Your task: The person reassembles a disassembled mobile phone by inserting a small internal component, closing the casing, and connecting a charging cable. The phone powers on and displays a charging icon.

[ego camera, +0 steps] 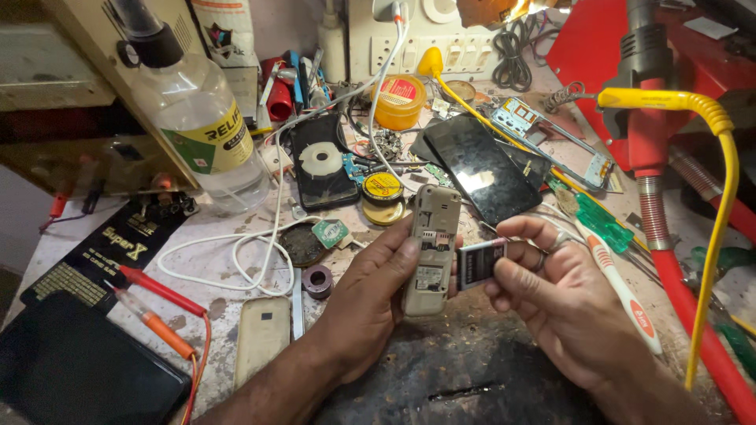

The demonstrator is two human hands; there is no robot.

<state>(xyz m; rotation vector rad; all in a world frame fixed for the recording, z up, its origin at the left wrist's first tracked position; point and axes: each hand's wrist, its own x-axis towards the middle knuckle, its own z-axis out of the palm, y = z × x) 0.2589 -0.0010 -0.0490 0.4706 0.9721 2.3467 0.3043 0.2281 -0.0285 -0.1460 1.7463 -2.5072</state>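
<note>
My left hand (362, 303) grips a small beige mobile phone (431, 244) with its back cover off, so the empty battery bay and card slots show. My right hand (563, 303) pinches a flat phone battery (479, 264) at the phone's right edge, tilted against the bay. A ring sits on one finger of the right hand. Both hands hover over a dark worn mat (465, 370) at the front of the bench.
The cluttered bench holds a clear liquid bottle (201, 126), a black smartphone face down (321, 161), a black screen panel (480, 169), a white cable (264, 244), red probes (161, 291), a white-orange screwdriver (626, 295), a beige back cover (262, 334), a yellow flux tin (399, 101) and a yellow hose (713, 205).
</note>
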